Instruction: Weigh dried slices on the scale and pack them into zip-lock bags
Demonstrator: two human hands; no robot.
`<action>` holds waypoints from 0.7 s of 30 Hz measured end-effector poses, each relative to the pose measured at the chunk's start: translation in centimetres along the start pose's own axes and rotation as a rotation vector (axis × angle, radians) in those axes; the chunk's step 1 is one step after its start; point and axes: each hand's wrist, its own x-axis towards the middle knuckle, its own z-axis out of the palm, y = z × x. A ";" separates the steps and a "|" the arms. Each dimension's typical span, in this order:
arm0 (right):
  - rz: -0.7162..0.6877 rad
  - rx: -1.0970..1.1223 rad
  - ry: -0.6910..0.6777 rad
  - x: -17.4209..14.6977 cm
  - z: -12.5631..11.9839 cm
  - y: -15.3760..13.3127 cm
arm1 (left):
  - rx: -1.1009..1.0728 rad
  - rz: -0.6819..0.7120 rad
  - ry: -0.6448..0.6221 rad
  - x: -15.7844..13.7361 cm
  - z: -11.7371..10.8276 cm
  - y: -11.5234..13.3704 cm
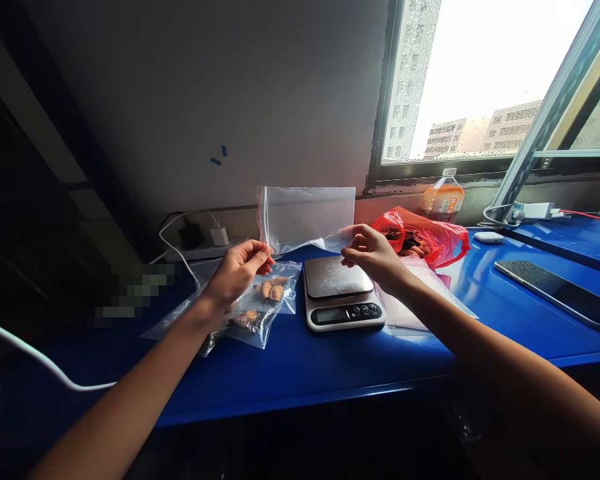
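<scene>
Head view: left hand and right hand pinch a clear bag (red-edged).

To your right: phone lying flat, white case near it, orange bottle upright by rain-spotted window. To your left: white charger, two blue scraps on wall.

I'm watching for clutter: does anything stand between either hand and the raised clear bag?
Nothing visible does: the left hand pinches the clear bag by its red-edged side, and the right hand is at the opposite lower corner.
</scene>
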 end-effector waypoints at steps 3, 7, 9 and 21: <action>0.026 -0.043 -0.128 -0.1 -0.5 -0.4 | -0.020 0.009 0.056 0.4 -0.5 0.1; 0.030 -0.065 -0.318 -0.4 -1.3 -1.4 | -0.066 -0.008 0.113 0.9 -1.8 0.3; 0.004 -0.059 -0.302 -0.3 -1.8 -1.7 | -0.087 -0.016 0.078 0.9 -2.5 0.5; -0.117 -0.265 -0.296 -0.1 -2.4 -0.8 | 0.049 0.179 0.071 0.8 -3.4 0.6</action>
